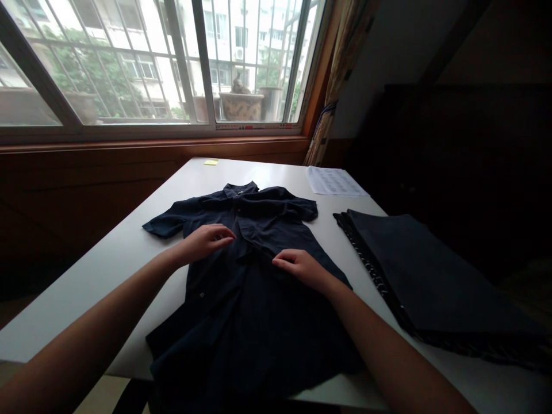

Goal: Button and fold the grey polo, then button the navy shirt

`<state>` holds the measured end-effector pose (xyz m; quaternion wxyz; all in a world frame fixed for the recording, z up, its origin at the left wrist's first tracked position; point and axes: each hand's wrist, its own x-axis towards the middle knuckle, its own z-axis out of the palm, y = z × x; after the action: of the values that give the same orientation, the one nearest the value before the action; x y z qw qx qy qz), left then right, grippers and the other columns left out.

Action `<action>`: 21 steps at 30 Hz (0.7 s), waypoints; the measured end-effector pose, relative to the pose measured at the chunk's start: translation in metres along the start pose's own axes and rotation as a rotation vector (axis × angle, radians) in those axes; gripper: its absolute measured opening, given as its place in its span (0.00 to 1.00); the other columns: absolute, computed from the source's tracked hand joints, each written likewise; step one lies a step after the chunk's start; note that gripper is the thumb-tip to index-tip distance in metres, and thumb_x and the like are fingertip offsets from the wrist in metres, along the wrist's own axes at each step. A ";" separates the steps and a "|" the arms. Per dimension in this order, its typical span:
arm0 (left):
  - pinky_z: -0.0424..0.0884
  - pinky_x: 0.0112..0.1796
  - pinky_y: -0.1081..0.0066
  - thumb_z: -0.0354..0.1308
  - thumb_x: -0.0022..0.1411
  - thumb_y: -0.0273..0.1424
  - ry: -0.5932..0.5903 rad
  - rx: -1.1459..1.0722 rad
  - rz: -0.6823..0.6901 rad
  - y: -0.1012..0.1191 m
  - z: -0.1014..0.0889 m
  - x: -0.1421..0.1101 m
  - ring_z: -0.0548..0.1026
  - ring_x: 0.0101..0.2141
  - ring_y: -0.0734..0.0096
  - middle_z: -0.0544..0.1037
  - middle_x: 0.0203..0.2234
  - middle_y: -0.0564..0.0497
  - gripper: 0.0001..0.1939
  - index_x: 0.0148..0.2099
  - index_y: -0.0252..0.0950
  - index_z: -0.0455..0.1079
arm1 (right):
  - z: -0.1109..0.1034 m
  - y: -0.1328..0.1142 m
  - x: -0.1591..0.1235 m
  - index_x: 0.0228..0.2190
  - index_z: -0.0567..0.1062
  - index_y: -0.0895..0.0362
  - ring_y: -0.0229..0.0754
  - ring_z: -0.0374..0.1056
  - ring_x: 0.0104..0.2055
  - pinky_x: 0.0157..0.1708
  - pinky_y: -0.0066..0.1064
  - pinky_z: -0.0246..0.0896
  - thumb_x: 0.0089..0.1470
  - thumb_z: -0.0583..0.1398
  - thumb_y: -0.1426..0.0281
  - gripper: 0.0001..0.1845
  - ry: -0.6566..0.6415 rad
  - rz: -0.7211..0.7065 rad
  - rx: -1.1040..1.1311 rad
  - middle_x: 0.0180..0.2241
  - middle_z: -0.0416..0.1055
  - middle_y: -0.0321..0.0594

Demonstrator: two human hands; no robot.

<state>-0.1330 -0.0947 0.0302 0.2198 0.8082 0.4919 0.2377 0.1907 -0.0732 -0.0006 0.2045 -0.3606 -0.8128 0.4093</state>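
A dark navy short-sleeved shirt lies front up, its collar toward the window and its hem hanging over the near table edge. Its front is partly undone, and the lower left panel spreads outward with a small button showing. My left hand is over the left chest of the shirt, fingers loosely bent with a gap between them and the thumb. Across the front opening, my right hand has its fingers curled against the thumb at a raised fold of the shirt cloth. The fingertips' exact hold on the fabric is partly hidden.
The shirt lies on a white table. A stack of folded dark cloth sits at the right. Printed sheets and a yellow sticky note lie at the far end. Beyond are a barred window and a tied curtain.
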 end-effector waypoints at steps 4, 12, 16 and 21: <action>0.71 0.37 0.73 0.56 0.68 0.42 -0.187 0.078 -0.001 0.021 0.010 -0.023 0.77 0.37 0.69 0.79 0.39 0.49 0.16 0.47 0.39 0.77 | 0.000 0.000 0.000 0.34 0.81 0.58 0.43 0.72 0.37 0.39 0.30 0.61 0.60 0.60 0.59 0.17 0.015 0.000 -0.026 0.34 0.78 0.40; 0.71 0.43 0.72 0.55 0.68 0.39 -0.208 -0.012 -0.028 0.058 0.029 -0.041 0.78 0.41 0.67 0.81 0.42 0.49 0.15 0.50 0.39 0.77 | 0.001 0.001 0.000 0.34 0.81 0.57 0.42 0.72 0.37 0.39 0.30 0.60 0.61 0.59 0.60 0.15 0.016 -0.026 -0.060 0.33 0.78 0.40; 0.71 0.44 0.72 0.51 0.72 0.38 -0.241 -0.068 0.002 0.085 0.034 -0.042 0.79 0.41 0.67 0.81 0.44 0.48 0.17 0.54 0.39 0.76 | 0.000 0.001 0.000 0.33 0.81 0.58 0.42 0.72 0.37 0.39 0.29 0.61 0.61 0.60 0.60 0.15 0.020 -0.032 -0.060 0.33 0.78 0.40; 0.71 0.42 0.73 0.52 0.70 0.32 -0.283 -0.125 0.063 0.088 0.049 -0.030 0.79 0.40 0.68 0.81 0.42 0.47 0.15 0.52 0.37 0.76 | 0.000 0.000 0.000 0.33 0.80 0.58 0.42 0.71 0.35 0.37 0.29 0.60 0.62 0.59 0.59 0.16 0.024 -0.031 -0.074 0.32 0.77 0.39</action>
<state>-0.0551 -0.1639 0.0382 0.3294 0.8335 0.4144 0.1583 0.1904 -0.0733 -0.0009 0.2069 -0.3602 -0.8304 0.3713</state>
